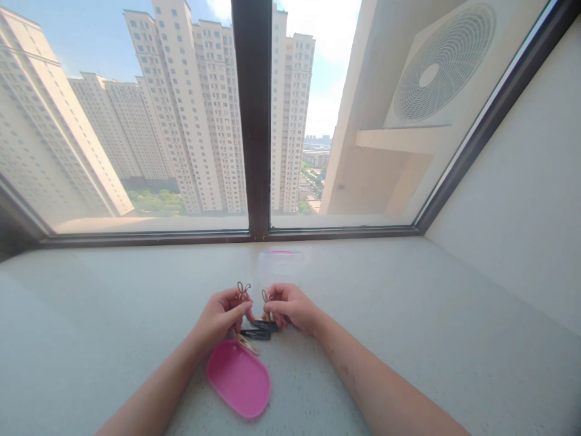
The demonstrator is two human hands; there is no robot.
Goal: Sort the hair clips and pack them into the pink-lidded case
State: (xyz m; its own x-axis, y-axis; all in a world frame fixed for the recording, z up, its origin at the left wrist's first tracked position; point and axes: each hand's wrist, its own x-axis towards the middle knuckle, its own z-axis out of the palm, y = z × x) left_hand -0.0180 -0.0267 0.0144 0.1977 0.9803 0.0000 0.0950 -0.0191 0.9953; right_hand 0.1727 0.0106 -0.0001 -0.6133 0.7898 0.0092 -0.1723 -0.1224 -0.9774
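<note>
Right now, from my distant seat, I see the left hand [223,313] pinching one bow clip [244,289] between thumb and fingers, while the right hand [293,307] pinches a second bow clip [265,296]. Both clips stand upright just above the sill [127,315], near each other but apart. Below and between the hands lie black hair clips [261,330]. A gold clip [247,345] sits at the edge of the pink tray [238,378], nearest the left hand.

pale sill [408,339]: pink tray [240,381], seemingly clips [256,334]
</note>
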